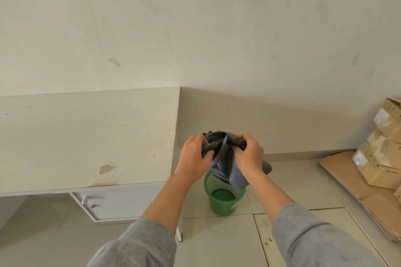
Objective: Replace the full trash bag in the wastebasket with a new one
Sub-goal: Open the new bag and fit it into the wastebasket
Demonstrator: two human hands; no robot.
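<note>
Holding a grey bag (225, 158) over the green basket (223, 198), you've got both hands at work on its bunched top. Your left hand (196, 154) pinches a crumpled fold of the plastic, fingers curled round it; your right hand (249, 154) clenches another gathered fold on the far side of the mouth. The bag hangs limp above the basket, its lower end drooping to the basket's rim, and the basket itself shows a bare green bottom with no liner. That says to me you're on the fitting step: the bag looks slack and empty, so I'd judge it the new one, being worked open. I can't see a full bag anywhere near the basket.

Next, you'll want to find the true mouth, pull the two folds apart until it gapes, then lower the bag into the basket and turn the edge over the rim all the way round. Thin plastic clings, so expect some rubbing to part the layers. The basket stands on the floor (217, 240), just beside the counter (86, 136) end.
</note>
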